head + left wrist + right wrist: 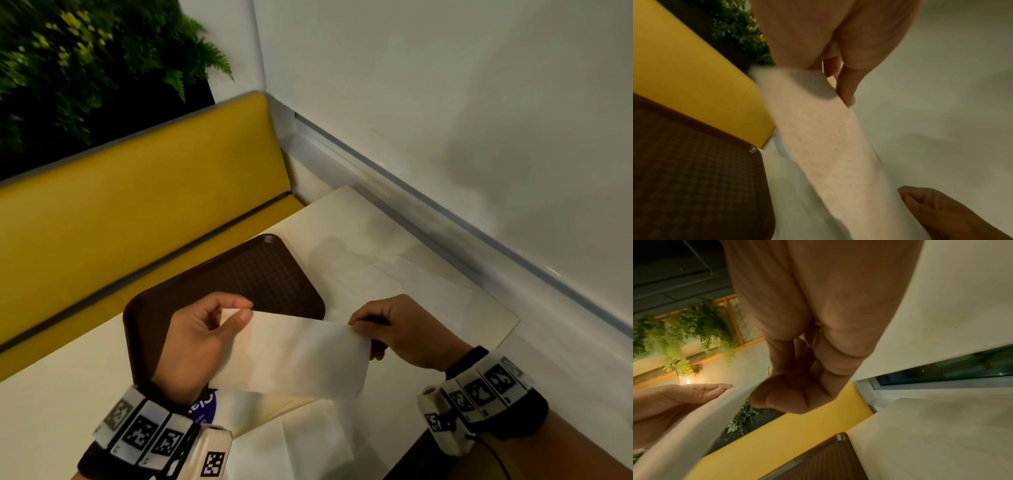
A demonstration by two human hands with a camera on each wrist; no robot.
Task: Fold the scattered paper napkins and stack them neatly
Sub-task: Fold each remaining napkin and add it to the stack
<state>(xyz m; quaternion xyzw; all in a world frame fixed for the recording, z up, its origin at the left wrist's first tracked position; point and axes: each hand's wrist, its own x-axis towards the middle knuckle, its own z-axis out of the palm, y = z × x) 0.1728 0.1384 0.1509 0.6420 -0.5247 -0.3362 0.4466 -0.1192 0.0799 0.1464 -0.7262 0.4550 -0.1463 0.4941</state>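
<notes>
A white paper napkin (294, 356) hangs stretched in the air between both hands, above the table's near part. My left hand (202, 342) pinches its upper left corner between thumb and forefinger. My right hand (400, 329) pinches the upper right corner with curled fingers. In the left wrist view the napkin (824, 146) runs from my left hand (838, 84) down to my right hand (941, 211). In the right wrist view my right hand (793, 386) grips the napkin's edge (701, 421). More flat white napkins (301, 442) lie on the table below, and others (394, 274) lie farther back.
A dark brown textured tray (253, 274) sits on the cream table (51, 411) behind my left hand. A yellow bench (137, 205) runs along the far side, with green plants (85, 58) above it. A white wall (479, 102) borders the table's right side.
</notes>
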